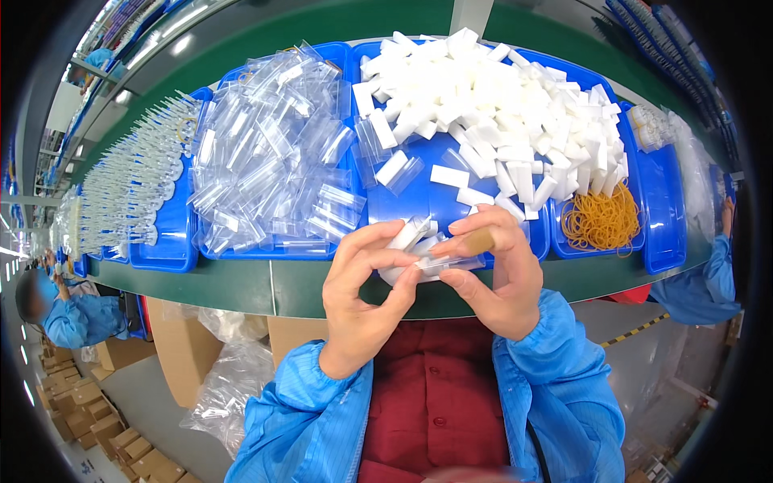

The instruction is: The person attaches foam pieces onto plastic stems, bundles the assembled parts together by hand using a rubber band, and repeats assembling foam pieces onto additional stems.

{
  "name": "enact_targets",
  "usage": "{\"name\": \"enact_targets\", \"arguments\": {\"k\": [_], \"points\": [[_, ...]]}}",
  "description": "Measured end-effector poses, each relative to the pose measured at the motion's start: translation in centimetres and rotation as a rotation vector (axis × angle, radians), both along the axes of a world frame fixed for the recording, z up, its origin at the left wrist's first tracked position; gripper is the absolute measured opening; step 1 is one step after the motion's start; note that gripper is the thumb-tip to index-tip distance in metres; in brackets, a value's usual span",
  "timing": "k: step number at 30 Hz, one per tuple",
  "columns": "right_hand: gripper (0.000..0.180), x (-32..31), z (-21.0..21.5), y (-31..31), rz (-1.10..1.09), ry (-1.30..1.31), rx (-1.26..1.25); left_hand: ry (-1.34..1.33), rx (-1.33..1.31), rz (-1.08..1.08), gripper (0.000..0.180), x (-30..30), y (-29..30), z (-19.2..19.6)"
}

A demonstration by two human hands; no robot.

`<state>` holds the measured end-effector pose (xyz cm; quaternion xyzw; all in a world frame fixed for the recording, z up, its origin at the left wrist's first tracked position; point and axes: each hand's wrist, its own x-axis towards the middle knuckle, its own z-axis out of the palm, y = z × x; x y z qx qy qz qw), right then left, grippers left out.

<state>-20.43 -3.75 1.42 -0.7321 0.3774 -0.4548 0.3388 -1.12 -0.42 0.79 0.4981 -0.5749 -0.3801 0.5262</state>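
Observation:
Both hands meet above the near edge of the blue tray. My left hand is closed in a pinch, with a small white foam block at its fingertips. A clear plastic sleeve lies across between the hands, its left end by my left thumb. My right hand pinches this sleeve between thumb and fingers; a tan finger cot covers one finger. More white pieces sit just behind and beneath the fingertips, partly hidden. Whether the sleeve has foam inside is unclear.
Beyond my hands, a blue tray bears a heap of white foam blocks. Left of it are clear sleeves and rows of clear spiky plastic parts. Yellow rubber bands lie right. Cardboard boxes stand below the table.

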Motion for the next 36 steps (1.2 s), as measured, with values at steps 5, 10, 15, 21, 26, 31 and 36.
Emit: {"name": "enact_targets", "arguments": {"k": [5,10,15,21,26,31,36], "points": [[0.028,-0.2,0.0,0.3,-0.065,0.110,-0.067,-0.264,-0.160,0.032,0.019,-0.2,0.1,0.4],[0.025,-0.4,0.6,-0.7,-0.021,-0.035,0.234,-0.207,-0.117,-0.011,0.022,0.2,0.4,-0.1],[0.022,-0.7,0.7,-0.9,0.044,0.065,0.157,-0.222,-0.116,0.009,0.023,0.0,0.7,-0.3],[0.030,-1.8,-0.3,-1.6,0.047,-0.214,0.305,0.119,0.061,-0.094,0.030,0.0,0.0,1.6],[0.025,-2.5,1.0,-1.7,0.101,-0.210,0.351,0.061,-0.044,-0.224,0.032,1.8,0.3,0.0],[0.032,-2.1,0.5,-0.7,0.228,0.035,0.237,-0.024,-0.101,-0.186,0.031,1.3,0.6,-0.8],[0.036,-2.5,0.5,-1.4,0.246,0.000,0.192,0.119,-0.003,-0.178,0.052,1.0,0.6,-0.5]]}}
